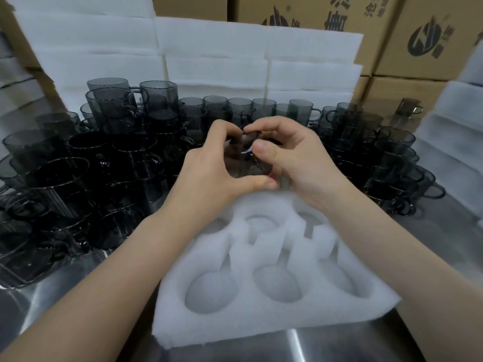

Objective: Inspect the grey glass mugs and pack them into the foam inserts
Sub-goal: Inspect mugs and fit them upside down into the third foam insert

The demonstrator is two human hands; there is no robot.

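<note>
Both my hands hold one grey glass mug (pixel 248 163) above the far edge of a white foam insert (pixel 261 317). My left hand (pixel 209 165) curls round the mug's left side, thumb underneath. My right hand (pixel 290 155) grips its right side, thumb on the front. The insert lies on a steel table and has several round pockets with handle slots; all the visible ones hold nothing. Many more grey mugs (pixel 78 178) crowd the table behind and to the left, some stacked.
More grey mugs (pixel 392 158) stand stacked at the right. White foam sheets (pixel 235 56) lean upright behind the mugs, and foam pieces (pixel 449 131) pile up at the right. Cardboard boxes (pixel 407 40) fill the background. Bare steel table (pixel 339 343) shows in front.
</note>
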